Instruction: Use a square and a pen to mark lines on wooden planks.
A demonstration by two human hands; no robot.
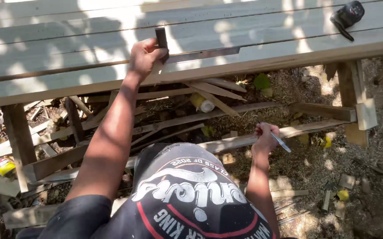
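Outdoors, one left hand (145, 55) gripping one square (191, 52), one right hand (264, 136) gripping one pencil (281, 142)

The surface (67, 48) is a run of pale planks laid side by side, with dark gaps between them, dappled with leaf shadow; its near edge is a brown rail carried on rough wooden posts (19, 137); a metal square (191, 52) lies on the planks close to the near edge, its long blade flat along them and its short dark arm pointing toward the far edge; a black tool (346, 17) lies at the far right corner; beneath, the ground (324, 163) carries sawdust, offcuts (209, 90), slats and a pale can (202, 104).
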